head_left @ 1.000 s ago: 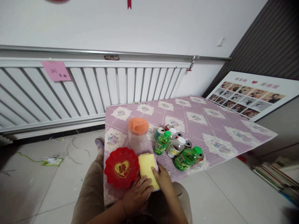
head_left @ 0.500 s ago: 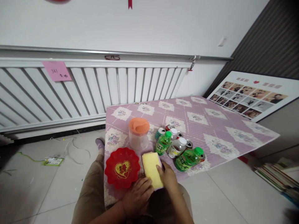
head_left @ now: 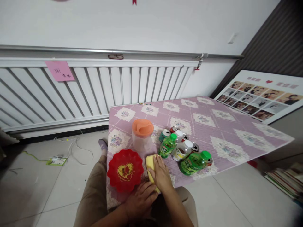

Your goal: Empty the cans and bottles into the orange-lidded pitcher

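Note:
A folded yellow cloth (head_left: pixel 150 162) lies at the near edge of the table, between the red scalloped dish (head_left: pixel 113 176) and a green-capped bottle (head_left: pixel 167 146). My right hand (head_left: pixel 162 175) rests flat on top of it, fingers stretched toward its far end, covering its right part. Beside the dish, my left hand (head_left: pixel 142 197) has its fingers extended and their tips touching the cloth's near-left side. Behind the dish stands a clear plastic jug (head_left: pixel 142 143) with an orange lid.
Several bottles and cans cluster right of the cloth, including a larger green bottle (head_left: pixel 193 164) and a white-capped bottle (head_left: pixel 181 151). A patterned tablecloth (head_left: pixel 203 119) covers the table. A white radiator (head_left: pixel 139 83) runs along the wall; a photo board (head_left: pixel 258 94) leans at right.
My right hand has gone from gripping the cloth's right edge to lying flat over it. Less of the cloth shows, and it looks narrower. My left hand stays nearly in place.

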A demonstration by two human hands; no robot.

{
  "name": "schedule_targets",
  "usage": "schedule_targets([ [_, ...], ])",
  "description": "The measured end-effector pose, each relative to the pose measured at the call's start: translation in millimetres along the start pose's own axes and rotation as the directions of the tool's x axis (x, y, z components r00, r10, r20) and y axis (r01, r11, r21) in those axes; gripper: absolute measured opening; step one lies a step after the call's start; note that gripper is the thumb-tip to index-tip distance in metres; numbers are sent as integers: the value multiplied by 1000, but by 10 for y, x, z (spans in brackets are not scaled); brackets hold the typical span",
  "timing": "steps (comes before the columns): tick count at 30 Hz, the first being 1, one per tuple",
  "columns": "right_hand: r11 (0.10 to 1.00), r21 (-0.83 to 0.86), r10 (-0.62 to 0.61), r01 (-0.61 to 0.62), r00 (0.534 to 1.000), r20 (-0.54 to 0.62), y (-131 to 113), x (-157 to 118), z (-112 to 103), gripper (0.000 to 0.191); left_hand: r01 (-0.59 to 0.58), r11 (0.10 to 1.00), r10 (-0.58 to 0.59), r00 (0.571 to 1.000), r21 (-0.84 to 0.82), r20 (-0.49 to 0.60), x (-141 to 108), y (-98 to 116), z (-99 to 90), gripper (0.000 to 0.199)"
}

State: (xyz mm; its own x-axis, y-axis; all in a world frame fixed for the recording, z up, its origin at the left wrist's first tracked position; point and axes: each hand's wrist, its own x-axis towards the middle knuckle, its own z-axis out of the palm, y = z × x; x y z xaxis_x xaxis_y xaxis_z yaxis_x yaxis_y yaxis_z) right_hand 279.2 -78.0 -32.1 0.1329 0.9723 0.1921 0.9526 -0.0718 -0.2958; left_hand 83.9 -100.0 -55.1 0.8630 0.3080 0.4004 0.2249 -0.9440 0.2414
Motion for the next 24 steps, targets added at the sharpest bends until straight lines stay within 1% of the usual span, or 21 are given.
schedule_targets([
  [2,1000,-12,6,-5,999,39,31,18,21,64,-5,1000,5,1000,4,-1,2,-1,-6,46],
  [5,1000,-13,-7,8,999,44,69,28,46,65,-9,1000,9,1000,-6,12,2,-6,-14,46],
  [8,1000,12,-27,27,999,18,110,32,88,65,-4,1000,4,1000,-14,26,-9,-9,-5,48],
  [12,996,80,-37,40,999,-34,180,42,159,63,2,1000,-2,1000,-21,12,-37,-7,32,50],
  [16,986,161,-30,37,998,-46,228,64,192,60,22,999,-21,999,-50,30,-39,-14,33,52],
  [19,984,174,-29,38,998,-51,228,80,190,60,33,994,-29,999,-101,37,-17,-21,3,50],
  [21,983,179,-29,39,998,-58,215,84,170,61,58,989,-52,998,-137,46,-14,-7,-29,52],
  [24,983,182,-20,36,995,-94,168,54,99,60,92,979,-79,994,-182,79,-69,69,-111,58],
])
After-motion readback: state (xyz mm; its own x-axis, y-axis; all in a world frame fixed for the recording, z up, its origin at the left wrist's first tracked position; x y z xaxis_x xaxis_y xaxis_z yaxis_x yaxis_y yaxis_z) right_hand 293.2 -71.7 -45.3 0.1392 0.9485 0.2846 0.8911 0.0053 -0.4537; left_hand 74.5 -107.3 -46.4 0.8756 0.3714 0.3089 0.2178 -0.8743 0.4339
